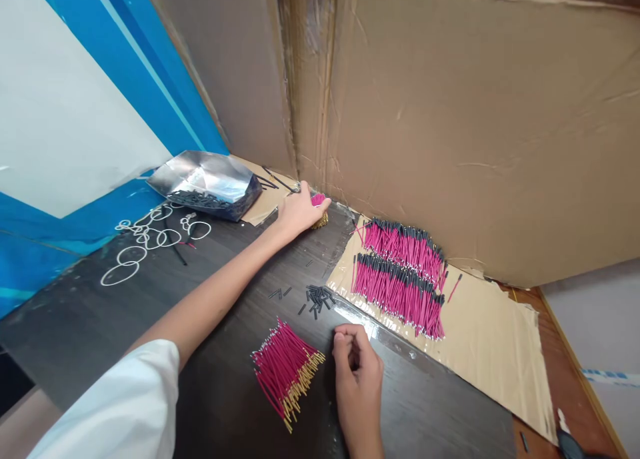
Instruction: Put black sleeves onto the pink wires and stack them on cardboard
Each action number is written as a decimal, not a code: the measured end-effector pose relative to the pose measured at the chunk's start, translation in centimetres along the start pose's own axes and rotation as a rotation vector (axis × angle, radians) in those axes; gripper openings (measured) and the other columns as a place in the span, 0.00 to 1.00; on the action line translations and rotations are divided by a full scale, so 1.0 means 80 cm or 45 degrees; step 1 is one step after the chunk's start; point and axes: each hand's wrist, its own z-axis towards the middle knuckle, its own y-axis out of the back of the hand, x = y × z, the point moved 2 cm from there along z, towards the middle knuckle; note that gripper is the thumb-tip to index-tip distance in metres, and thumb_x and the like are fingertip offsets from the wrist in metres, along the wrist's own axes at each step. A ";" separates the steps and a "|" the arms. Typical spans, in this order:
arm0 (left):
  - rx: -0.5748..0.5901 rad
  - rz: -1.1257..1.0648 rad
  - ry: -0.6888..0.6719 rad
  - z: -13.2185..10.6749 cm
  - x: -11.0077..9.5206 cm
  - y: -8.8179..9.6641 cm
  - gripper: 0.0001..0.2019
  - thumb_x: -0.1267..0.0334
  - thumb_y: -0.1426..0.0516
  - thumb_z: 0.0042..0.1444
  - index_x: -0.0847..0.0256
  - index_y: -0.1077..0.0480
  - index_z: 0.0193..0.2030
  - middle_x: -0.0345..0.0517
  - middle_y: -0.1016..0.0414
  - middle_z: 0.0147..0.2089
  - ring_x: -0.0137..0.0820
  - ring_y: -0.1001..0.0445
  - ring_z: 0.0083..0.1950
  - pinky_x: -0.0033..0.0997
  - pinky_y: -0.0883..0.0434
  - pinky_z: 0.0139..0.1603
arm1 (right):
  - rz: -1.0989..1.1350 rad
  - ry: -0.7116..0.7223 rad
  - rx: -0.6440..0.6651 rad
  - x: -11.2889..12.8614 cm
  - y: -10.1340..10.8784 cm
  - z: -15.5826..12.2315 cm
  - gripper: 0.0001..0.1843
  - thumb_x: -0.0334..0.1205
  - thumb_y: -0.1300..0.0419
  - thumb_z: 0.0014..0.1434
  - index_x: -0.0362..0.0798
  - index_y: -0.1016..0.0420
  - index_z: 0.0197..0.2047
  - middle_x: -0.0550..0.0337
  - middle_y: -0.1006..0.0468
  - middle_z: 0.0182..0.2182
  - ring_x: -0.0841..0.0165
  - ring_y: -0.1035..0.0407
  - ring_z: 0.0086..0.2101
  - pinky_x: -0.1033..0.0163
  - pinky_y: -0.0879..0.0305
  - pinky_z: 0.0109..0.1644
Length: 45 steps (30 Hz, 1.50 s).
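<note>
My left hand (pixel 299 209) reaches far across the dark table (pixel 200 379) and is closed around a bundle of pink wires with gold ends (pixel 319 209) near the cardboard corner. My right hand (pixel 356 369) rests near the front with its fingers curled, and nothing shows in them. It sits just right of a loose fan of pink wires with gold tips (pixel 286 369). A small heap of short black tubes (pixel 319 297) lies beyond it. Two rows of pink wires capped in black (pixel 400 269) lie on a cardboard sheet (pixel 490 346).
A silver foil bag (pixel 207 182) holding black tubes lies at the back left. White rubber bands (pixel 150 236) are scattered on the table's left. Cardboard walls (pixel 450 112) close off the back and right. A blue and white panel (pixel 75 112) stands at the left.
</note>
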 end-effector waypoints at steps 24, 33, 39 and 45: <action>0.221 -0.046 -0.297 0.059 0.086 0.039 0.25 0.53 0.43 0.57 0.56 0.35 0.60 0.51 0.23 0.45 0.46 0.24 0.46 0.39 0.32 0.48 | 0.048 -0.009 0.024 0.004 0.001 0.001 0.17 0.52 0.46 0.71 0.48 0.25 0.41 0.66 0.36 0.25 0.70 0.41 0.26 0.66 0.46 0.30; -0.113 0.350 -0.562 0.041 0.043 0.015 0.17 0.59 0.46 0.61 0.63 0.24 0.52 0.63 0.32 0.59 0.56 0.37 0.64 0.52 0.38 0.61 | 0.028 0.018 0.015 0.008 0.003 0.000 0.16 0.50 0.46 0.71 0.47 0.24 0.41 0.66 0.35 0.24 0.71 0.41 0.24 0.66 0.46 0.28; -0.076 0.444 -0.626 0.049 0.018 -0.004 0.15 0.64 0.47 0.60 0.68 0.20 0.43 0.66 0.30 0.55 0.58 0.39 0.64 0.56 0.40 0.61 | 0.017 0.058 -0.003 0.008 0.003 0.003 0.16 0.49 0.46 0.71 0.48 0.24 0.39 0.66 0.35 0.23 0.71 0.40 0.24 0.67 0.45 0.28; -0.024 0.339 -0.639 0.056 0.006 -0.016 0.16 0.67 0.49 0.61 0.71 0.22 0.47 0.68 0.29 0.56 0.58 0.39 0.65 0.57 0.42 0.61 | 0.008 0.047 0.013 0.004 0.001 0.005 0.16 0.49 0.46 0.71 0.48 0.25 0.39 0.66 0.35 0.25 0.71 0.41 0.24 0.67 0.45 0.27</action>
